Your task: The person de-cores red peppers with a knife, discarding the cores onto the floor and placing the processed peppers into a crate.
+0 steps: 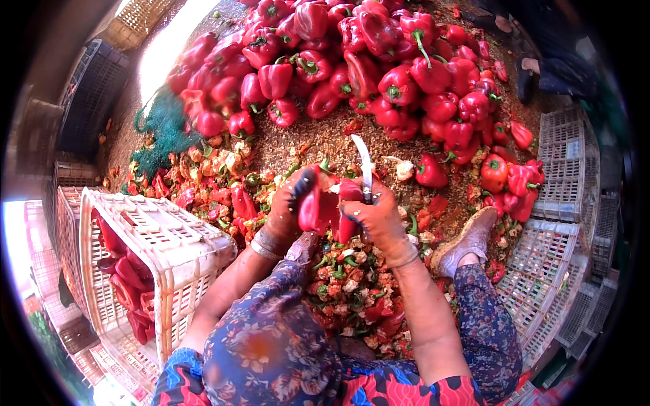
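Observation:
Between my two gloved hands is a red bell pepper (316,210), split open in the middle with its halves spread apart. My left hand (285,213) grips its left part. My right hand (378,215) holds the other part and also a small knife (363,157), whose curved blade points up and away from me. Both gloves are orange with dark patches and seem wet. Below the hands, between my legs, lies a heap of pepper cores and stems (350,284) with red scraps among them. A large pile of whole red bell peppers (315,66) spreads over the ground ahead.
At my left, a white plastic crate (167,228) lies tipped, holding cut red peppers (129,279). White crates (538,269) line the right side. Green netting (170,129) lies at the pile's left edge. Another person's legs (563,76) show at upper right. Seeds cover the ground.

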{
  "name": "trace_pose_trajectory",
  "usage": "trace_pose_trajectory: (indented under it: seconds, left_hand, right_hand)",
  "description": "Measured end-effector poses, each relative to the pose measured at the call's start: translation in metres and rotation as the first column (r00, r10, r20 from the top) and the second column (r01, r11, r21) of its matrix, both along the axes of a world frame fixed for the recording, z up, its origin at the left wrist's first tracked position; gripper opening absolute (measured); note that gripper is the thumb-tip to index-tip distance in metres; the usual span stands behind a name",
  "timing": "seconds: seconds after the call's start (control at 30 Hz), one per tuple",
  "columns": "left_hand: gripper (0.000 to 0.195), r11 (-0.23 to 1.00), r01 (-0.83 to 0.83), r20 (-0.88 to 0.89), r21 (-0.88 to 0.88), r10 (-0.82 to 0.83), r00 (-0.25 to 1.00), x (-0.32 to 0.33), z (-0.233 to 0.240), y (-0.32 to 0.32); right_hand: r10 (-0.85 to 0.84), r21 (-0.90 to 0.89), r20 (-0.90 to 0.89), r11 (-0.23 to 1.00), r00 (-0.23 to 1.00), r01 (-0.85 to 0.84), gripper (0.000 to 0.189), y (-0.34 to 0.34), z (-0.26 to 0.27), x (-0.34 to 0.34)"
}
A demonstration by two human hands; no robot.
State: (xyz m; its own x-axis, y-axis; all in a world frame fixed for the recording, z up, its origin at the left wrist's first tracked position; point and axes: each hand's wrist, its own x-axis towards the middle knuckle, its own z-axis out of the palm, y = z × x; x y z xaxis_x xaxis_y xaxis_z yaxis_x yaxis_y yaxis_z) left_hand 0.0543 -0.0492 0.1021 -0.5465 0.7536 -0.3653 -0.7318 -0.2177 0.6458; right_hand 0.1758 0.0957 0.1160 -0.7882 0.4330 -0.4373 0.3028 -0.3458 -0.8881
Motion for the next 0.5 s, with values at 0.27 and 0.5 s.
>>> trace_pose_trajectory:
  seconds: [0.27,0.5]
  left_hand:
    - [0.042,0.92,0.049,-0.565,-0.388,-0.279,0.776,-0.015,-0.023,-0.006]
    - [0.026,0.985,0.04,0.177,-0.169,-0.01,0.984,-0.003,-0.024,-0.006]
  right_hand:
    - [-0.12,0.033,-0.005,0.992,0.993,0.12,0.025,-0.016,0.001,0.008]
    - [0.223,0.879,-0.163,0.476,0.961,0.038,0.025,-0.034,0.001,0.008]
